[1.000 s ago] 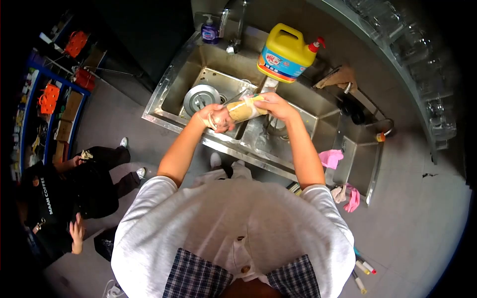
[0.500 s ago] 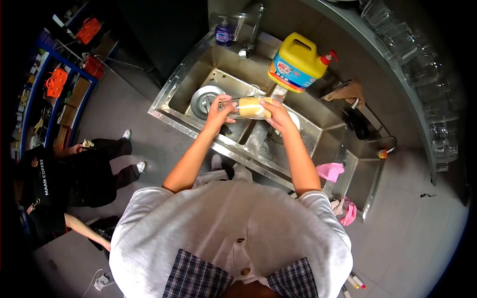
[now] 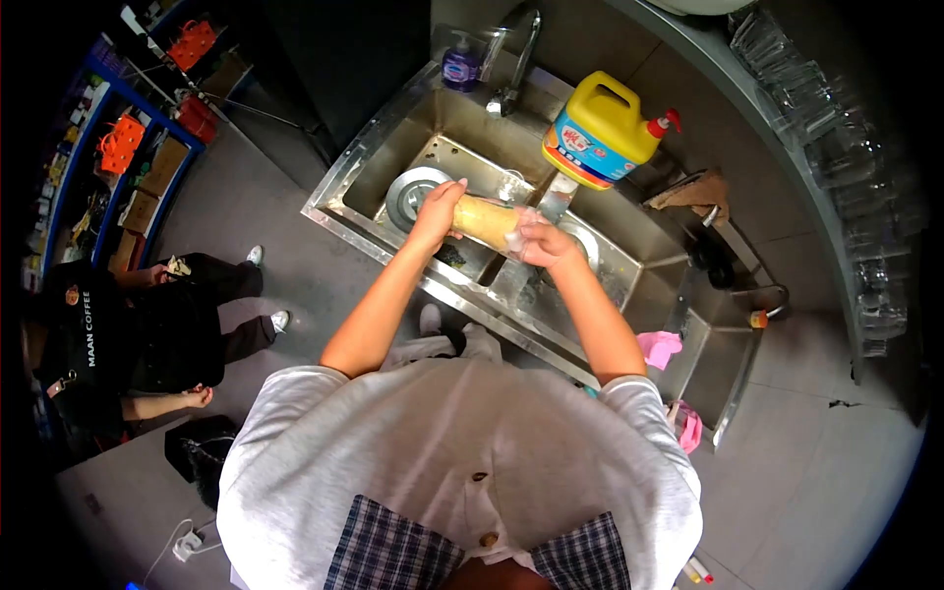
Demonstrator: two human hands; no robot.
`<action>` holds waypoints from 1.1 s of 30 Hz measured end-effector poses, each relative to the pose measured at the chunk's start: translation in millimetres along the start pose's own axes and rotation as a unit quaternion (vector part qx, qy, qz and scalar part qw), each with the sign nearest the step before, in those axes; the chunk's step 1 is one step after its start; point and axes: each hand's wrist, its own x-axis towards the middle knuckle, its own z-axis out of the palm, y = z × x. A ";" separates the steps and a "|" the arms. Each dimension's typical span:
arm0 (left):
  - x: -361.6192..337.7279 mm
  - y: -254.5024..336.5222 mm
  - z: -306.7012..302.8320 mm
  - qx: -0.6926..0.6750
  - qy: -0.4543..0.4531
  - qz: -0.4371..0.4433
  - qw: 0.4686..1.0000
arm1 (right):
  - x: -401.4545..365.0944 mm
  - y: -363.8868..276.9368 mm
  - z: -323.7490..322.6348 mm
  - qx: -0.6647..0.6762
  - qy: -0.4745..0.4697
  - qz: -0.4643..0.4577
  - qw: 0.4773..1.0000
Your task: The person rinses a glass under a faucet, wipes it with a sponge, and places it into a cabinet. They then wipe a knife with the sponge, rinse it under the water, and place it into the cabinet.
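Over the sink, a clear drinking glass point(image 3: 503, 206) lies tilted between my two hands, with a yellow sponge point(image 3: 484, 222) inside it. My left hand point(image 3: 436, 218) is closed round the glass's left end. At the opposite end, my right hand point(image 3: 541, 242) is bunched on the sponge, its fingertips seemingly within the glass's mouth and blurred by whitish suds or glare. Below my hands is a double steel sink point(image 3: 374, 253); its left basin holds a round grey metal lid or plate point(image 3: 405, 197). A white dish point(image 3: 587, 242) shows partly behind my right hand.
A yellow detergent jug point(image 3: 602, 128) and a purple soap bottle point(image 3: 459, 69) stand behind the basins, near the faucet point(image 3: 503, 100). Pink gloves point(image 3: 659, 348) hang at the right. Glasses point(image 3: 816, 118) line a shelf. A person in black point(image 3: 147, 334) is at the left.
The sponge has moved left, deeper into the glass, and my right hand has followed it. The glass is now more tilted. The person at the left has drawn an arm in.
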 end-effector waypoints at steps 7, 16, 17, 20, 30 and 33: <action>-4.8 12.3 9.2 0.065 0.002 -0.005 0.998 | -4.6 13.1 -9.9 0.051 0.024 -0.037 0.998; -10.9 13.7 14.0 0.083 -0.038 0.020 0.996 | -11.0 10.5 12.2 0.023 0.011 -0.048 0.999; -10.3 10.6 10.4 0.052 -0.049 -0.002 0.997 | -12.9 7.4 14.4 0.011 0.035 -0.026 0.999; -9.8 8.1 3.3 0.017 -0.010 -0.040 0.999 | -9.8 5.4 -16.3 -0.017 0.118 0.007 0.993; -3.7 13.9 4.7 0.025 0.016 0.024 0.999 | -4.9 -8.6 25.1 -0.061 0.068 -0.010 0.996; -3.8 21.0 2.6 0.062 0.034 0.021 0.997 | -0.3 -5.9 23.6 -0.035 0.028 -0.024 0.999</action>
